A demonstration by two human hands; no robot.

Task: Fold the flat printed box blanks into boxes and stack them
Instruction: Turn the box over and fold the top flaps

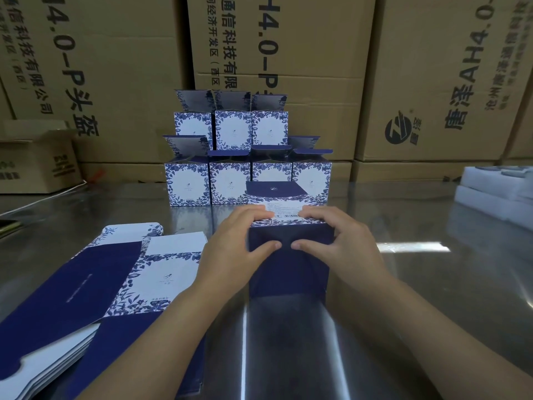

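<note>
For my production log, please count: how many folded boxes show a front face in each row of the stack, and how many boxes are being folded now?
Top row boxes: 3
Bottom row boxes: 4
Box being folded: 1
Total: 8

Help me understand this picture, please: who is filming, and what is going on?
There is no machine here. One camera sits on a person's head and looks down at their bare hands. The left hand and right hand grip a partly folded box, thumbs pressing its dark blue face. It rests on a shiny table. To its left lies a pile of flat blanks. Behind it, finished boxes stand stacked in two tiers, lids open. Brown cartons fill the background.
</note>
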